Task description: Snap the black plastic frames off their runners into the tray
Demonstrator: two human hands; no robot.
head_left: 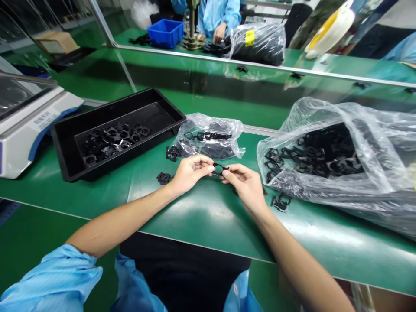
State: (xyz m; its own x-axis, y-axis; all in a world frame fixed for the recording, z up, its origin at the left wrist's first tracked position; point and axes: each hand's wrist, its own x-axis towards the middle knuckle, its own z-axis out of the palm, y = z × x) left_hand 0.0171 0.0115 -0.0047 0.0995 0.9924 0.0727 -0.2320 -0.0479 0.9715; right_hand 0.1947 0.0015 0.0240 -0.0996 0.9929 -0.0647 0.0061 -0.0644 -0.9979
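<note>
Between my two hands is a small black plastic part [219, 169] with a round opening, held just above the green table. My left hand [191, 173] pinches its left end between thumb and fingers. At its right end, the thumb and fingers of my right hand [244, 184] are closed on it. Behind my hands lies a small clear bag [211, 149] of similar black parts. Loose black parts [164, 178] rest left of my left hand. Another black part [281, 202] lies to the right of my right hand, and something dark is partly hidden behind that hand.
A black tray [159, 162] with several black parts stands at left, beside a white scale [35, 121]. At right is a large open plastic bag [325, 173] of black parts. Across a low clear divider, a person's hand [220, 32] is near a blue bin [165, 34] and another bag [258, 43].
</note>
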